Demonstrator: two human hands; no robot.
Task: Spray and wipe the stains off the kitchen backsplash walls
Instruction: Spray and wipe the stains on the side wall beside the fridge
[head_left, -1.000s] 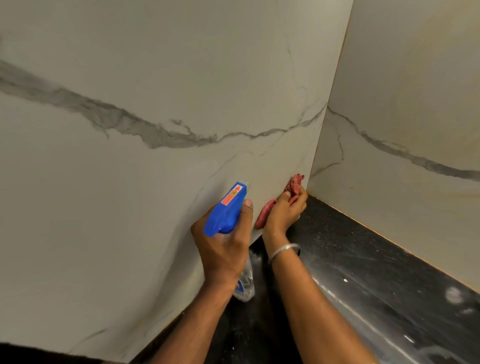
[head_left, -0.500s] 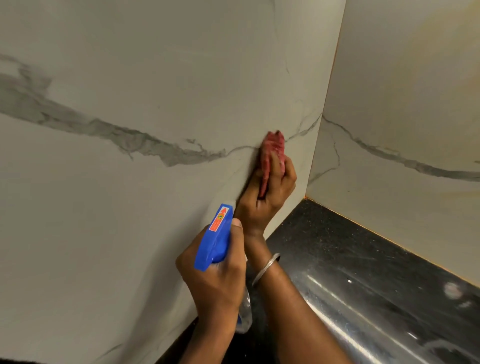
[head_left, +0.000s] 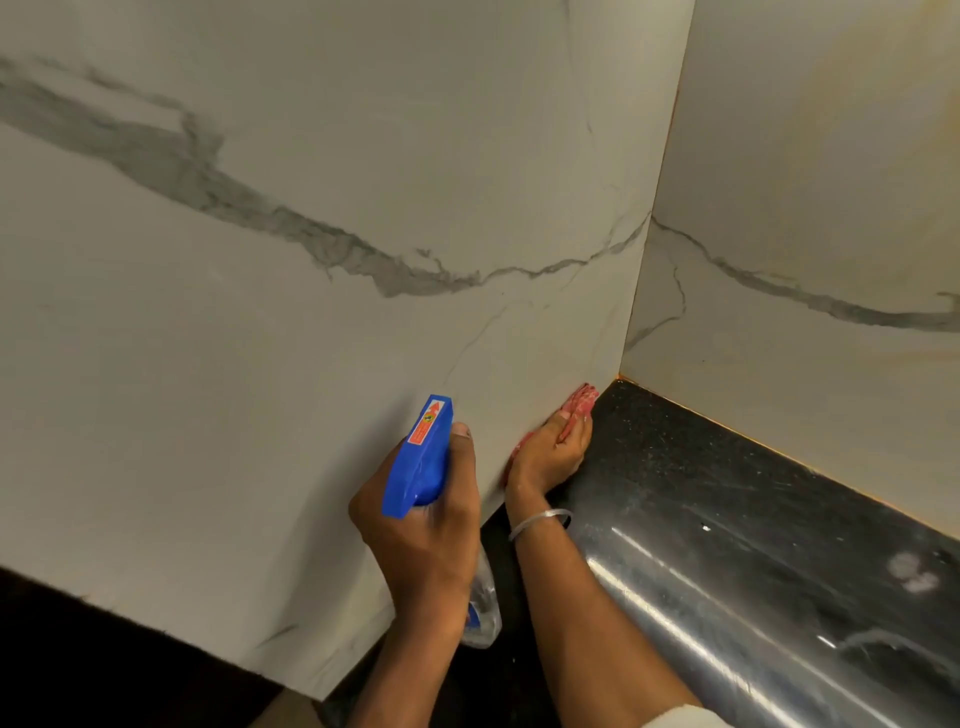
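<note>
My left hand (head_left: 426, 525) grips a spray bottle (head_left: 422, 457) with a blue trigger head and a clear body, its nozzle aimed at the left backsplash wall (head_left: 260, 389) of white marble with grey veins. My right hand (head_left: 553, 452) presses a red cloth (head_left: 581, 402) flat against the bottom of that wall, just above the black countertop (head_left: 727, 519) and close to the corner. Most of the cloth is hidden under the palm. A silver bangle sits on my right wrist. The right backsplash wall (head_left: 805, 260) shows yellowish staining.
The two marble walls meet in a corner seam (head_left: 660, 208) at upper right. The glossy black countertop runs along the right wall with pale smudges (head_left: 911, 571) on it. An orange seal line (head_left: 779, 452) edges the right wall's base.
My right hand slid the cloth from the grey vein down the wall to its base near the corner. My left hand stayed near the wall with the bottle.
</note>
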